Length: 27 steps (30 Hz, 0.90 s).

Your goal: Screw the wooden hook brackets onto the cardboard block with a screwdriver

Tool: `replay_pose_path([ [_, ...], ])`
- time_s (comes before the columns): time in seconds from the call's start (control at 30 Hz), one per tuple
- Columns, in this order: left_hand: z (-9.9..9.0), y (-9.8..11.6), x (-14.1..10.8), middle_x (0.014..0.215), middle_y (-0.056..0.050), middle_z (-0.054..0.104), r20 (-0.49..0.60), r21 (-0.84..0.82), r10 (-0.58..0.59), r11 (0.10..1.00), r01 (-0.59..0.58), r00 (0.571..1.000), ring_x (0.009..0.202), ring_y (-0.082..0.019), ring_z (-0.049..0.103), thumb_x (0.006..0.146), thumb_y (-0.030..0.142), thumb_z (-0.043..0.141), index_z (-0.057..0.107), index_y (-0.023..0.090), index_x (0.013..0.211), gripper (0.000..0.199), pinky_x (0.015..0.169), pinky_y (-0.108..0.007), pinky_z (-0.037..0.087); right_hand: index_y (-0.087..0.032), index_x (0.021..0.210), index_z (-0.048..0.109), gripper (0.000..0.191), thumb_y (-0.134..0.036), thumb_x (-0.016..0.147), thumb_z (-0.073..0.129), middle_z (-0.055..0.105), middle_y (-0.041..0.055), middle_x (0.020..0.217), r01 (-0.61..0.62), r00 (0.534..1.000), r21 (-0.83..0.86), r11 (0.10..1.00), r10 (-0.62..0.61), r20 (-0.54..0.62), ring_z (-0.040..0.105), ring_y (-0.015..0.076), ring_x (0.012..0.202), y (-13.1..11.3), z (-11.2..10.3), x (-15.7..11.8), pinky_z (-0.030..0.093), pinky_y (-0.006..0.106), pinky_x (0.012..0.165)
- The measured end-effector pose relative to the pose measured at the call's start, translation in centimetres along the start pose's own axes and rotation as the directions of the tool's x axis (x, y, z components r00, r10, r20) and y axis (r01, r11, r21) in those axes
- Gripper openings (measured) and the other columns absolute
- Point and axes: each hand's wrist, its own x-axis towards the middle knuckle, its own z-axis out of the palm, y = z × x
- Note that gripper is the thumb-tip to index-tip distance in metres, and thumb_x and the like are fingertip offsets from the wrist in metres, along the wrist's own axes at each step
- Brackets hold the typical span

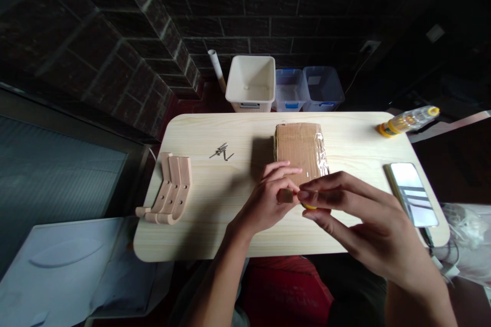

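At the left of the frame, wooden hooks (174, 190) stand side by side on the pale desk (215, 232), with a loose heap of dark screws (221, 150) right of them. Near the centre, the left hand (270, 196) curls around a small brown piece (285, 195), other fingers reaching over the cardboard box (299, 148). The piece lies between both hands, just below the box. Right of it, the right hand (326, 202) pinches a yellow item (309, 207), mostly hidden by its fingers. Farther right lie a phone (412, 191) and, above, a clear-and-yellow bottle-shaped container (408, 121).
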Motion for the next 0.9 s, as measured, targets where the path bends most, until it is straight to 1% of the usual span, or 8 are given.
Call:
replay_pose_path([
  [0.07, 0.0, 0.0, 0.01, 0.145, -0.005, 0.066, -0.002, -0.005, -0.006, 1.0, 0.006, 1.0, 0.148, -0.028, 0.045, 0.094, 0.02, 0.073, 0.074, 0.025, 0.109, 0.016, 0.12, -0.054, 0.046, -0.022, 0.123, 0.073, 0.035, -0.006, 0.092, 0.074, 0.074, 0.0073, 0.117, -0.005, 1.0, 0.015, 1.0, 0.005, 0.006, 0.071, 0.0187, 0.111, -0.13, 0.0, 0.06, 0.06, 0.027, 0.094],
  [0.27, 0.15, -0.2, 0.07, 0.143, -0.004, 0.067, -0.018, -0.011, 0.015, 1.0, -0.015, 1.0, 0.148, -0.027, 0.045, 0.094, 0.018, 0.073, 0.073, 0.026, 0.108, 0.016, 0.121, -0.051, 0.044, -0.023, 0.132, 0.07, 0.041, -0.005, 0.094, 0.068, 0.073, 0.0098, 0.129, -0.039, 0.998, 0.052, 0.998, 0.035, 0.061, 0.07, 0.0224, 0.122, -0.48, -0.1, 0.04, 0.059, 0.032, 0.099],
  [0.37, 0.14, -0.2, 0.07, 0.143, -0.005, 0.068, -0.021, -0.013, 0.019, 1.0, -0.02, 1.0, 0.148, -0.027, 0.045, 0.094, 0.022, 0.074, 0.073, 0.025, 0.104, 0.011, 0.121, -0.051, 0.044, -0.024, 0.132, 0.069, 0.042, -0.005, 0.095, 0.068, 0.073, 0.0083, 0.128, -0.038, 0.998, 0.018, 0.999, 0.037, 0.058, 0.071, 0.0198, 0.119, -0.51, -0.27, -0.14, 0.059, 0.028, 0.097],
  [0.53, -0.13, 0.07, 0.13, 0.144, -0.005, 0.067, 0.002, -0.005, 0.014, 1.0, -0.014, 1.0, 0.149, -0.026, 0.044, 0.095, 0.023, 0.073, 0.072, 0.023, 0.095, 0.002, 0.123, -0.05, 0.043, -0.025, 0.125, 0.07, 0.035, -0.008, 0.095, 0.071, 0.074, 0.0055, 0.121, -0.023, 0.999, -0.045, 0.999, 0.025, 0.047, 0.071, 0.0155, 0.115, -0.4, -0.86, -0.28, 0.059, 0.023, 0.095],
  [0.63, -0.18, 0.11, 0.13, 0.145, -0.005, 0.067, 0.007, -0.008, 0.016, 1.0, -0.016, 1.0, 0.149, -0.027, 0.043, 0.095, 0.024, 0.073, 0.071, 0.023, 0.091, 0.005, 0.123, -0.051, 0.042, -0.024, 0.123, 0.07, 0.032, -0.01, 0.095, 0.073, 0.073, 0.0046, 0.117, -0.018, 0.999, -0.045, 0.999, 0.02, 0.049, 0.071, 0.0149, 0.112, -0.34, -0.89, -0.22, 0.059, 0.022, 0.094],
  [0.73, -0.05, -0.05, 0.06, 0.145, -0.005, 0.067, 0.003, -0.008, 0.016, 1.0, -0.016, 1.0, 0.149, -0.027, 0.043, 0.095, 0.025, 0.073, 0.073, 0.023, 0.096, 0.002, 0.123, -0.05, 0.042, -0.024, 0.123, 0.071, 0.032, -0.009, 0.094, 0.073, 0.073, 0.0053, 0.117, -0.022, 0.999, -0.017, 1.0, 0.022, 0.046, 0.071, 0.0156, 0.112, -0.35, -0.58, -0.11, 0.059, 0.024, 0.094],
  [0.83, 0.07, -0.18, 0.01, 0.145, -0.005, 0.067, -0.009, -0.008, 0.012, 1.0, -0.012, 1.0, 0.149, -0.026, 0.044, 0.094, 0.024, 0.075, 0.074, 0.024, 0.101, 0.007, 0.123, -0.049, 0.043, -0.025, 0.127, 0.07, 0.036, -0.01, 0.094, 0.073, 0.073, 0.0071, 0.123, -0.049, 0.997, 0.009, 0.999, 0.049, 0.052, 0.07, 0.0177, 0.116, -0.39, -0.29, 0.0, 0.059, 0.026, 0.096],
  [0.9, 0.05, -0.16, 0.03, 0.145, -0.004, 0.067, -0.005, -0.008, 0.01, 1.0, -0.01, 1.0, 0.15, -0.026, 0.043, 0.094, 0.025, 0.074, 0.075, 0.024, 0.101, 0.007, 0.123, -0.048, 0.044, -0.026, 0.129, 0.068, 0.038, -0.01, 0.095, 0.072, 0.073, 0.0068, 0.126, -0.075, 0.996, 0.006, 0.997, 0.075, 0.054, 0.07, 0.0174, 0.117, -0.4, -0.22, 0.03, 0.059, 0.026, 0.097],
])
